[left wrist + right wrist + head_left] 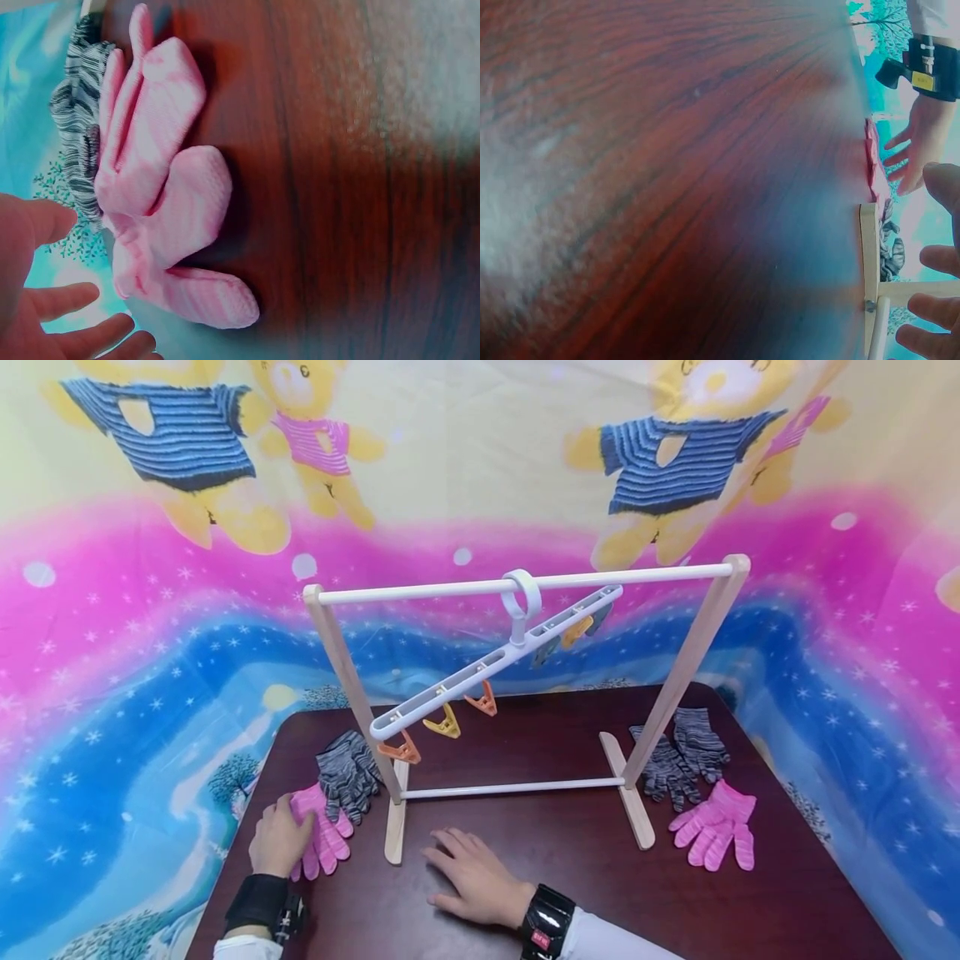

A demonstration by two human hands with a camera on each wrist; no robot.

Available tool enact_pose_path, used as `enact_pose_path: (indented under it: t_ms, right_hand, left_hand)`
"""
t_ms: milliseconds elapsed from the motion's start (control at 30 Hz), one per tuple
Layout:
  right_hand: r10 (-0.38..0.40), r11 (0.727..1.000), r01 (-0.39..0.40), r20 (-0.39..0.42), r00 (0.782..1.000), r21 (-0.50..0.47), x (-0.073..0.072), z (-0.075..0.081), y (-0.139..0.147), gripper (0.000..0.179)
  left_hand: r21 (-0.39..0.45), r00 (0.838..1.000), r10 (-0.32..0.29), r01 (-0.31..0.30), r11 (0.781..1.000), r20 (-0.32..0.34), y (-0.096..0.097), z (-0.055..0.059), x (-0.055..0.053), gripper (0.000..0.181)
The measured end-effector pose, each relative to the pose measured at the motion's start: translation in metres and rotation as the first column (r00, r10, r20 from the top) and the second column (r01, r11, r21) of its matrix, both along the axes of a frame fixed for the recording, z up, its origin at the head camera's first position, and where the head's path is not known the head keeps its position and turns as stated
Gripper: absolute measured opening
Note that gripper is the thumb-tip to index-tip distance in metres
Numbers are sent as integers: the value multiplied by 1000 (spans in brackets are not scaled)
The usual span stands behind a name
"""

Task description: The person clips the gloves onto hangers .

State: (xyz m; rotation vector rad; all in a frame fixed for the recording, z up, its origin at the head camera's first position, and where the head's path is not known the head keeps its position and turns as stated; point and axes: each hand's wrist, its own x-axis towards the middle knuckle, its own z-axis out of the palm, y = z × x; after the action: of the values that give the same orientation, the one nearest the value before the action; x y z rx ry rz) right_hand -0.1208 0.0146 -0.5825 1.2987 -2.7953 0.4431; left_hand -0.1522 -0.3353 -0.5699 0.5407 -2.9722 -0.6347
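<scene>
Your left hand [281,839]: at the table's left side, just beside the cuff of a pink glove [326,843]; fingers apart; contact with the glove, you cannot tell; the glove lies flat, its fingers pointing toward you. Your right hand [480,881]: near the left foot of a wooden rack [688,668]; fingers straight and spread apart; whether they touch the table [510,835], you cannot tell. Dark striped knit gloves [348,777]: beside the pink glove, partly behind the rack's left post; exact count unclear. Rack: upright, white rods above and below; a pale hanger [516,652], its ring around the top rod, its bar aslant; clips beneath in orange, yellow and grey-blue. At the rack's right: two striped gloves [701,743]; a second pink glove [716,827], nearer you. Behind: a bear-printed cloth [450,460].
</scene>
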Motion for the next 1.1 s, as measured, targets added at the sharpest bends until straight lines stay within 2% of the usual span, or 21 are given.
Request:
enact_pose_path:
  t_ms: [200,400,667,900,1100]
  right_hand:
    - [12,1000,-12,-2,1000,-6,1,-2,-1,62]
    - [26,1000,-27,-24,999,-11,3,-4,1,62]
    - [33,999,-33,-12,999,-13,4,-4,2,61]
    - [26,1000,-26,-2,1000,-7,3,-3,4,58]
    - [20,1000,-20,-3,1000,-5,1,-4,5,58]
  left_hand:
    - [-24,999,44,-44,999,2,-4,-7,-2,62]
    - [-29,999,51,-51,998,2,-5,-11,-10,62]
    - [-32,997,73,-72,997,25,-9,-12,-16,45]
    - [-30,997,69,-69,997,-18,-10,-13,-17,37]
    - [-53,997,54,-57,997,-63,-7,-11,-14,29]
